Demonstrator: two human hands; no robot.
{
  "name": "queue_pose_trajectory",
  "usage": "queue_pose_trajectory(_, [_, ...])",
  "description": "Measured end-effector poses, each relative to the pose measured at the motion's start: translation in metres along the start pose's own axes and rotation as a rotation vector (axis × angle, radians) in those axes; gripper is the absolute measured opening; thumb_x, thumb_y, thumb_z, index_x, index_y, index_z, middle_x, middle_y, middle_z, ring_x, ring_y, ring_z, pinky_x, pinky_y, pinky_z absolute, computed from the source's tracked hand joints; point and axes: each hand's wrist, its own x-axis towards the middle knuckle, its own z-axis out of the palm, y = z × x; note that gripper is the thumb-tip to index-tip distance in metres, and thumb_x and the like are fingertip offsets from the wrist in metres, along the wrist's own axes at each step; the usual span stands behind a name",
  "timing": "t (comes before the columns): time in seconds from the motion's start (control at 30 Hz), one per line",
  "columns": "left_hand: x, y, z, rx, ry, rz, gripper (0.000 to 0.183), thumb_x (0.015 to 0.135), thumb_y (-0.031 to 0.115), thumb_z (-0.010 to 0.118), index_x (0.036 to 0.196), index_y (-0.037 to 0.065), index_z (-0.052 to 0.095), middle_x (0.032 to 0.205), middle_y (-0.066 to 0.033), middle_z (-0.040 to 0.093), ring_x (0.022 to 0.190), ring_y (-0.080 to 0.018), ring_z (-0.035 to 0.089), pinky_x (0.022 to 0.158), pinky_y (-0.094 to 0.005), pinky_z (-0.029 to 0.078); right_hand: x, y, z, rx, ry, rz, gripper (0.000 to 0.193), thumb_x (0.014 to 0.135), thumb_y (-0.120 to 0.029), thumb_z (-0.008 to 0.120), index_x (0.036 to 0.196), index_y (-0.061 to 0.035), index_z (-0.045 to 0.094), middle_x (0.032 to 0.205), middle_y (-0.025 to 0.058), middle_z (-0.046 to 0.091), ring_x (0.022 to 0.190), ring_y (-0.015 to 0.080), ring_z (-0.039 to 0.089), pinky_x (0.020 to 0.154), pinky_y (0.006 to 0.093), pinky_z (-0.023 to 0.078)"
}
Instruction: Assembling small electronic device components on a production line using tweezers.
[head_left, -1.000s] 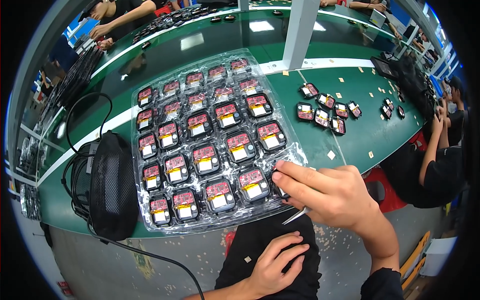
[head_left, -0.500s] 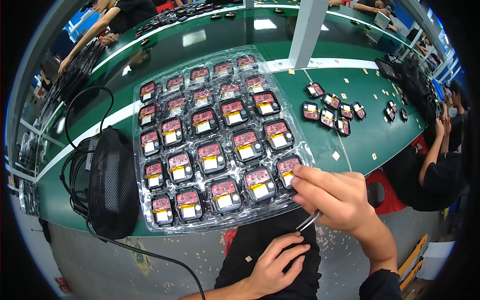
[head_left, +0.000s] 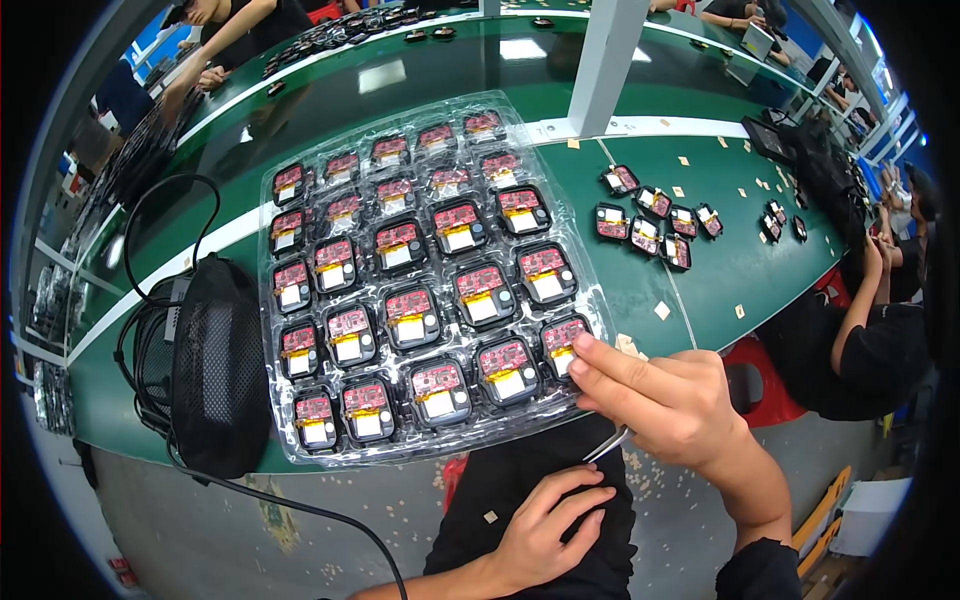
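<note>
A clear plastic tray [head_left: 430, 446] lies on the green bench, its pockets filled with black square watch-like housings, each showing a red circuit board, yellow tape and a white block. My right hand [head_left: 672, 402] is closed around metal tweezers [head_left: 606, 444], whose tips point down-left from under the palm. Its thumb and forefinger touch the right edge of the housing [head_left: 562, 338] in the tray's near right corner; whether they grip it is hidden. My left hand [head_left: 552, 532] rests on my black-clad lap with its fingers apart, holding nothing.
Several loose housings [head_left: 645, 236] lie right of the tray among small tan squares [head_left: 662, 311]. A black mesh bag [head_left: 222, 370] with a cable stands at left. A grey post [head_left: 602, 75] rises behind the tray. Co-workers sit right [head_left: 850, 340] and far left [head_left: 235, 25].
The whole view has shifted slightly, so the tray and bench sit a little farther left. My right hand stays at the same corner housing; my left hand still rests on my lap.
</note>
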Motion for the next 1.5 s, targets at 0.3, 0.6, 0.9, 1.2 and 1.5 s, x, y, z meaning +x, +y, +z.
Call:
queue_pose_trajectory(0.3, [0.015,0.015,-0.015,0.165,0.064,0.240,0.037,0.076,-0.005,0.076,0.111,0.003,0.072,0.117,-0.0143,0.064,0.110,-0.0341,0.067,0.094,-0.0412,0.057,-0.010,-0.001,-0.005,-0.060,-0.133,0.024,0.042,0.080,-0.004,0.070,0.122,-0.0073,0.072,0.130,0.0094,0.070,0.055,0.0096,0.061,0.046,0.0237,0.045])
queue_pose_trajectory(0.6, [0.082,0.045,-0.062,1.081,0.317,0.377,0.021,0.073,0.021,0.087,0.091,0.016,0.080,0.129,-0.0109,0.062,0.139,-0.0478,0.039,0.111,-0.0586,0.031,-0.020,0.002,0.002,-0.033,-0.168,0.056,0.055,0.086,-0.008,0.059,0.141,-0.0095,0.057,0.150,0.0057,0.056,0.050,0.0097,0.058,0.044,0.0221,0.046])
queue_pose_trajectory(0.9, [0.093,0.035,-0.065,1.127,0.281,0.394,0.015,0.077,0.026,0.080,0.089,0.017,0.078,0.127,-0.0079,0.067,0.132,-0.0453,0.050,0.109,-0.0601,0.032,-0.009,-0.005,-0.009,-0.245,-0.179,-0.040,0.045,0.086,-0.012,0.061,0.131,-0.0108,0.065,0.146,0.0050,0.060,0.052,0.0096,0.060,0.043,0.0211,0.044])
queue_pose_trajectory(1.2, [0.095,0.036,-0.065,1.099,0.263,0.394,0.015,0.077,0.024,0.079,0.089,0.015,0.078,0.126,-0.0092,0.067,0.131,-0.0455,0.051,0.109,-0.0603,0.033,-0.003,-0.015,-0.021,-0.102,-0.300,0.080,0.050,0.084,-0.008,0.061,0.134,-0.0088,0.063,0.149,0.0088,0.057,0.056,0.0114,0.063,0.050,0.0245,0.049])
queue_pose_trajectory(1.5, [0.094,0.036,-0.067,1.074,0.237,0.380,0.013,0.078,0.021,0.079,0.089,0.013,0.077,0.127,-0.0096,0.066,0.132,-0.0452,0.050,0.108,-0.0605,0.033,-0.003,-0.011,-0.026,0.086,-0.437,0.176,0.062,0.083,-0.004,0.061,0.144,-0.0091,0.052,0.158,0.0069,0.045,0.064,0.0208,0.069,0.052,0.0310,0.055])
